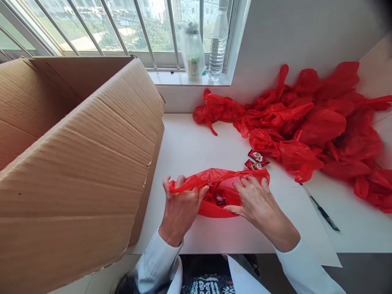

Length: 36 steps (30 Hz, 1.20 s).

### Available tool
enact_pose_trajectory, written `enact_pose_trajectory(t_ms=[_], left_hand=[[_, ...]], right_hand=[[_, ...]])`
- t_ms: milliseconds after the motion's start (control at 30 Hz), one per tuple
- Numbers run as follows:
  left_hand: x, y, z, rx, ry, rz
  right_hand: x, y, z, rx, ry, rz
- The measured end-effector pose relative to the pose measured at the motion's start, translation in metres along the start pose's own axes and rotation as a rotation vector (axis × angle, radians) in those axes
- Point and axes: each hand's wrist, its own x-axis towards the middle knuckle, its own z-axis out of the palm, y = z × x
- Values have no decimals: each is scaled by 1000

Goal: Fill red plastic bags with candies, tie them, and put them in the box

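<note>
A thin red plastic bag (211,176) lies with its mouth spread wide on the white table in front of me. My left hand (183,206) grips the bag's left edge, its fingers curled round the plastic. At the bag's right side my right hand (255,200) has its fingers stretched out and apart, with the fingertips on the inside of the far wall and the thumb near the front edge. Inside the bag, between my hands, a small dark-red wrapped candy (220,199) shows. Just beyond the bag lie two red candy packets (256,156) with white print.
A large open cardboard box (101,163) stands at the left. Many crumpled red bags (318,126) are heaped at the back right. A black pen (327,218) rests by a white paper sheet (306,232). On the windowsill stand a water bottle (217,49) and a bagged cup (193,57).
</note>
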Motion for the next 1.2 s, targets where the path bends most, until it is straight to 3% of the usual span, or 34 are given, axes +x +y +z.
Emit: enact_pose_trajectory(t_ms=[133,267,467,533,700,800,967,1100,1200], left_hand=[[-29,-6,-13,78,-189,-182],[-38,-3,-20,89,-382,-310],[-34,-9,-29,46,-483,-339],[-31,-11,-28,48,-477,-290],[-15,-2,-13,-16,-306,-181],[-7,8,1,-36,-357,-166],[-15,9,6,30,-501,-302],[-33,-1,4,-43,-495,-323],[-43,-6,6,-88,-484,-321]], right_hand=[[-13,-7,3,-70,-12,67],[-14,-11,6,-9,-34,52],[-7,-8,4,45,-90,27],[-2,-11,3,43,-94,14],[10,-34,6,98,-141,94],[10,-44,17,87,-145,135],[1,-37,29,224,-60,175],[0,-32,25,261,19,234],[5,-42,19,275,94,199]])
